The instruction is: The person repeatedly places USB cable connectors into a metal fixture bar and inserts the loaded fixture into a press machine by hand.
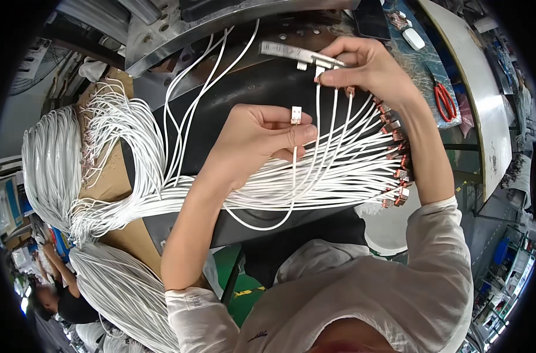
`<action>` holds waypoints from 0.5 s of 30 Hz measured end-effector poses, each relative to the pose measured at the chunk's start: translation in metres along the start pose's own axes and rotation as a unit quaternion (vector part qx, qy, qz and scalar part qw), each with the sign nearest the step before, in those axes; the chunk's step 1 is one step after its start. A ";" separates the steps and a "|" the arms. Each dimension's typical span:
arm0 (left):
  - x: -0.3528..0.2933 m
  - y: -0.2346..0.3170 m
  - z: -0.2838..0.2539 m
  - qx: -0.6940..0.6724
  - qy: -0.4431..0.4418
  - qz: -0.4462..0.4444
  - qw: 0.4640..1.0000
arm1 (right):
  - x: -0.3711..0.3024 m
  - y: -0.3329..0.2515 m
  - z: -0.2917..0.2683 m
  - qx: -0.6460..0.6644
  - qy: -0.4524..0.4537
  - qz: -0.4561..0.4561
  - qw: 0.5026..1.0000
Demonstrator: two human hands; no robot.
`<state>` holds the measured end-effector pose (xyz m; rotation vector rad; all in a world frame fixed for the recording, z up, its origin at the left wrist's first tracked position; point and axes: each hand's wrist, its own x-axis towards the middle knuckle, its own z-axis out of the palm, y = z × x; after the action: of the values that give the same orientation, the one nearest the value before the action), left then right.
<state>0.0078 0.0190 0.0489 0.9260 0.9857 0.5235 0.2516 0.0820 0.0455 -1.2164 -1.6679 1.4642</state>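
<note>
My left hand [257, 140] pinches a white cable just below its metal plug [295, 114], which points up; the cable loops down in front of me. My right hand [371, 66] holds a flat metal bar [291, 53] with two plugs seated under it, their white cables hanging down. Beneath both hands a thick bundle of white cables [315, 182] lies across a black mat [262, 88], and their metal-and-red plugs [397, 159] fan out along my right wrist.
More white cable bundles [50, 159] hang at the left over cardboard [112, 182]. A metal machine plate [179, 29] sits at the top. Red-handled scissors [445, 100] lie on the bench at right. Another person [59, 294] works at the lower left.
</note>
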 end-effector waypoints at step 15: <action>-0.002 0.014 -0.010 0.266 0.179 0.109 0.941 | 0.030 0.003 -0.014 -0.219 -0.089 -0.126 0.963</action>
<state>-0.0017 0.0290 0.0597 1.4688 1.4018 0.6396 0.2528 0.1148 0.0421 -1.0581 -2.2647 1.1074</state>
